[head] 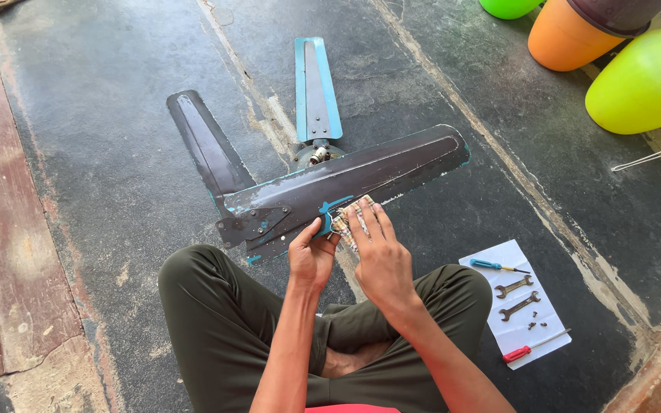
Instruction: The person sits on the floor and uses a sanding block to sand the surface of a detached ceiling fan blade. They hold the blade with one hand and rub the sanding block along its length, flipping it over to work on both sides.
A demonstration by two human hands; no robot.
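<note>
I sit cross-legged on a dark stone floor. A dirty ceiling fan blade (361, 177), dark with blue edges, lies across in front of my knees. My left hand (310, 252) grips the near edge of this blade close to its metal bracket (252, 224). My right hand (378, 252) lies flat, fingers together, pressing a checked cloth (344, 220) onto the blade. Two other blades lie beyond: a dark one (204, 141) to the left and a blue one (315, 88) pointing away.
A white sheet of paper (516, 302) at my right holds a blue screwdriver (497, 266), two spanners (516, 295), small screws and a red screwdriver (533, 347). Orange (568, 34) and green plastic pots (640, 84) stand at the top right. The fan hub (315, 155) sits behind the near blade.
</note>
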